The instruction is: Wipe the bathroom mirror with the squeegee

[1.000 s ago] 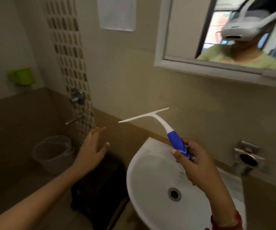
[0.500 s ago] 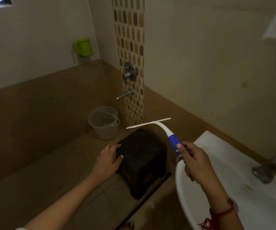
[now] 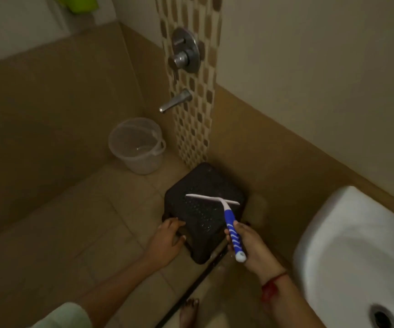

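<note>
My right hand [image 3: 250, 245] holds the squeegee [image 3: 229, 218] by its blue and white handle. Its white blade lies crosswise just above the top of a black perforated stool [image 3: 203, 209] on the floor. My left hand [image 3: 167, 237] grips the stool's near left edge, fingers curled over the rim. The mirror is out of view.
A white washbasin [image 3: 347, 245] juts out at the right. A translucent bucket [image 3: 136, 145] stands in the corner under a wall tap [image 3: 175, 102] and a mixer valve [image 3: 185, 52]. A green holder [image 3: 77, 3] hangs at top left. My bare foot [image 3: 188, 313] stands on the tiled floor.
The view has swung down from the mirror to the floor. My left hand has closed on the stool's edge, and my right hand has lowered the squeegee over the stool.
</note>
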`<state>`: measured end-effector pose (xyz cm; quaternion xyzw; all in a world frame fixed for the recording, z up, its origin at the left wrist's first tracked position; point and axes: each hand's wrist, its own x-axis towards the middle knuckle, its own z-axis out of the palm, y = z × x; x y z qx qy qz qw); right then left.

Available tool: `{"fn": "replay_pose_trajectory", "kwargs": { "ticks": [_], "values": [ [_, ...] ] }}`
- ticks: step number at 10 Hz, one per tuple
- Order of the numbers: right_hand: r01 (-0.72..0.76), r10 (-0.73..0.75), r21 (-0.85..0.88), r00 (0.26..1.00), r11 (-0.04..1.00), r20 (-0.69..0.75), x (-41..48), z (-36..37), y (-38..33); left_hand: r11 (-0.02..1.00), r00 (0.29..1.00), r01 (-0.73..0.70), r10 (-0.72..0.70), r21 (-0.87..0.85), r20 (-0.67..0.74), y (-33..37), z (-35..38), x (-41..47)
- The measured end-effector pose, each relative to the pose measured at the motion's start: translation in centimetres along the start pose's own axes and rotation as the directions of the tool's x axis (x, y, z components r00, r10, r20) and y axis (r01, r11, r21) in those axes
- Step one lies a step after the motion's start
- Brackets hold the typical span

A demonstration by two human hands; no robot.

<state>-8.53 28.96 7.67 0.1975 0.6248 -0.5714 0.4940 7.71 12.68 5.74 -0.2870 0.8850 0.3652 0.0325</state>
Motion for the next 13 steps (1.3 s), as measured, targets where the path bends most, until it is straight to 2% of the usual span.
{"fn": "replay_pose_trajectory", "kwargs": {
  "ticks": [2, 4, 5, 6, 8, 9, 11, 12, 13],
  "values": [
    [0.02, -0.024, 0.138, 0.999, 0.99, 0.024, 11.1, 3.5, 0.4, 0.999, 0.999, 0.009, -0.007, -0.053, 0.038, -4.6, 2.0, 6.1],
    [0.048, -0.049, 0.08, 0.999, 0.996, 0.003, 18.6, 4.9, 2.4, 0.998, 0.999, -0.043, 0.043, -0.046, -0.002, -8.5, 1.5, 10.2],
    [0.018, -0.018, 0.028, 1.0, 0.999, -0.012, 20.6, 5.3, 3.5, 0.999, 1.0, -0.016, 0.016, -0.028, -0.003, -10.1, 1.5, 11.2],
    [0.038, -0.038, -0.005, 0.999, 0.999, -0.018, 22.1, 5.9, 3.9, 1.0, 1.0, 0.003, -0.003, -0.026, -0.01, -11.6, 2.3, 10.9],
    [0.106, -0.113, -0.066, 0.985, 0.992, -0.129, 25.2, 7.2, 3.7, 0.998, 0.998, 0.06, -0.059, -0.029, 0.018, -13.9, 4.5, 8.8],
    [0.104, -0.135, -0.144, 0.965, 0.984, -0.226, 25.8, 7.5, 4.1, 0.994, 0.995, 0.084, -0.08, -0.065, 0.053, -13.7, 5.5, 7.4],
    [0.151, -0.161, -0.055, 0.927, 0.987, -0.338, 21.9, 8.4, 3.3, 0.991, 0.992, 0.118, -0.12, -0.067, -0.023, -11.9, 4.9, 7.2],
    [0.186, -0.178, -0.004, 0.939, 0.983, -0.296, 18.3, 8.5, 2.4, 0.99, 0.991, 0.103, -0.11, -0.096, -0.075, -10.3, 3.3, 7.2],
    [0.22, -0.221, -0.031, 0.95, 0.975, -0.219, 13.7, 8.5, 1.8, 0.988, 0.986, 0.082, -0.1, -0.131, -0.133, -7.6, 2.0, 7.0]
  ]
}}
